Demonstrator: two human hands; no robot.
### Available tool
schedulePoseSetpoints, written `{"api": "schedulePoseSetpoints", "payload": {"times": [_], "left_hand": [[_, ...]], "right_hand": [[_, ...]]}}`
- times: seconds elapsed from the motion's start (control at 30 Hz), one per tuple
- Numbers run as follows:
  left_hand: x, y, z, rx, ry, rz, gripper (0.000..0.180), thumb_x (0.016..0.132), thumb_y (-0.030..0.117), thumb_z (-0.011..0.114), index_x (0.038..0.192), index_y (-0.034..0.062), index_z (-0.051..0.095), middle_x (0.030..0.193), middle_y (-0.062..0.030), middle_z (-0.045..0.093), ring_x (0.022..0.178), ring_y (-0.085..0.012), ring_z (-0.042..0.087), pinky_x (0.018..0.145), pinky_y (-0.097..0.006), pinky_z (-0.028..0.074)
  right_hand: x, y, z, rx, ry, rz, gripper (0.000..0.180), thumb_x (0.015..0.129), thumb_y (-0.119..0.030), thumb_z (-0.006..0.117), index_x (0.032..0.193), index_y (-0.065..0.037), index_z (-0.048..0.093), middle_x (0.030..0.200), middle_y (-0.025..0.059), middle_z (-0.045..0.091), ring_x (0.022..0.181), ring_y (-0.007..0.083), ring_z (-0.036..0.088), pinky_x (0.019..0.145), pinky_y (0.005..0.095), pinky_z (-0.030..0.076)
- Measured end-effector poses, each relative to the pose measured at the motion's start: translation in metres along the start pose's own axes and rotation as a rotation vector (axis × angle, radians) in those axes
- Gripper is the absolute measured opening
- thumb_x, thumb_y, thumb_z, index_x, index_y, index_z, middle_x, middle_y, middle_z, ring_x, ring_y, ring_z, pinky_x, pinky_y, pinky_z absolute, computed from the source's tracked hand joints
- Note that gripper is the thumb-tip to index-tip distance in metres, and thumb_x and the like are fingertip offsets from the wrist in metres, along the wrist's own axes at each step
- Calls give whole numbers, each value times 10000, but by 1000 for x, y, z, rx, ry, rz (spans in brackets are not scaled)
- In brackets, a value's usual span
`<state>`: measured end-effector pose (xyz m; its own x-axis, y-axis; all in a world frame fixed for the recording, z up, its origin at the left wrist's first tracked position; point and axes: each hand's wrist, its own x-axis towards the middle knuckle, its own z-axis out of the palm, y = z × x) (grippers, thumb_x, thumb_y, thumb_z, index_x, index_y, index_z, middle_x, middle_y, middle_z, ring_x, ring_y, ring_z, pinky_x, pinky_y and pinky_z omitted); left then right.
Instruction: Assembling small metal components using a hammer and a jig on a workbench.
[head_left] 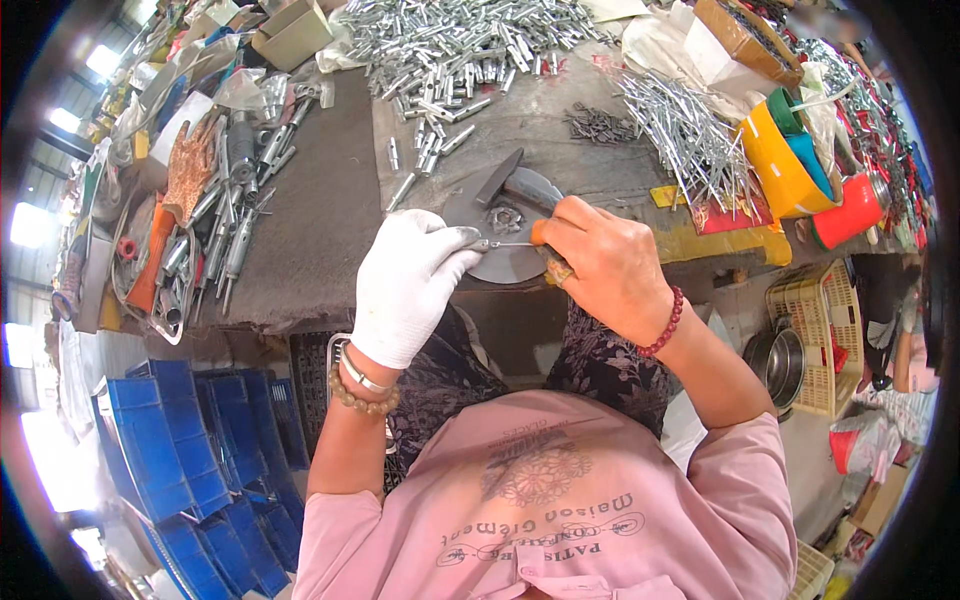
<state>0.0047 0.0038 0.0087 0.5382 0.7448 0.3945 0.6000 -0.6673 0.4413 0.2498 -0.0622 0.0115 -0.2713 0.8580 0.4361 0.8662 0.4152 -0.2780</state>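
A thin silvery metal rod with a small cylindrical fitting [514, 244] sits above a round grey metal plate [515, 267], its fitting end pinched in the white-gloved left hand [405, 285], its other end in the right hand's [608, 262] fingertips. Beyond a dark-headed hammer [497, 180], shiny silvery metal cylinders [470, 40] lie heaped.
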Motion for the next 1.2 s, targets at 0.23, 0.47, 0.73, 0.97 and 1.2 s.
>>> {"api": "schedulePoseSetpoints", "payload": {"times": [0.23, 0.47, 0.73, 0.97, 1.2], "left_hand": [[-5, -9, 9, -121, 48, 14, 213, 866, 80, 827, 1078, 70, 837, 960, -93, 700, 964, -292, 659, 878, -388, 526], [-9, -10, 16, -299, 55, -30, 219, 838, 40, 851, 1057, 52, 840, 928, -74, 669, 944, -254, 645, 861, -366, 514], [-12, -5, 14, -237, 65, -43, 195, 837, 50, 855, 1031, 59, 835, 935, -71, 676, 960, -262, 647, 885, -375, 517], [-13, -2, 13, -233, 72, -45, 198, 839, 54, 853, 1035, 64, 830, 952, -79, 689, 982, -276, 659, 897, -383, 525], [-14, -2, 16, -228, 96, -31, 193, 848, 66, 845, 1038, 59, 814, 959, -91, 682, 978, -298, 661, 878, -392, 528]], "right_hand": [[1, 4, 5, 18, 32, -20, 167, 844, -49, 734, 997, -118, 732, 981, 52, 618, 906, 258, 734, 728, 409, 607], [6, 8, 10, 37, 40, -70, 132, 856, -54, 715, 968, -121, 734, 968, 60, 614, 884, 275, 731, 717, 416, 608], [31, 47, -8, 72, 149, 84, 182, 888, -52, 699, 1022, -135, 790, 1048, 85, 718, 966, 318, 748, 812, 439, 611], [83, 105, 20, -93, 35, 222, 152, 918, -134, 701, 1018, -128, 815, 1074, 109, 754, 997, 353, 753, 888, 474, 591], [119, 102, 43, -129, -48, 176, 118, 877, -166, 766, 946, -77, 800, 1070, 155, 757, 1009, 392, 755, 896, 513, 591]]}}
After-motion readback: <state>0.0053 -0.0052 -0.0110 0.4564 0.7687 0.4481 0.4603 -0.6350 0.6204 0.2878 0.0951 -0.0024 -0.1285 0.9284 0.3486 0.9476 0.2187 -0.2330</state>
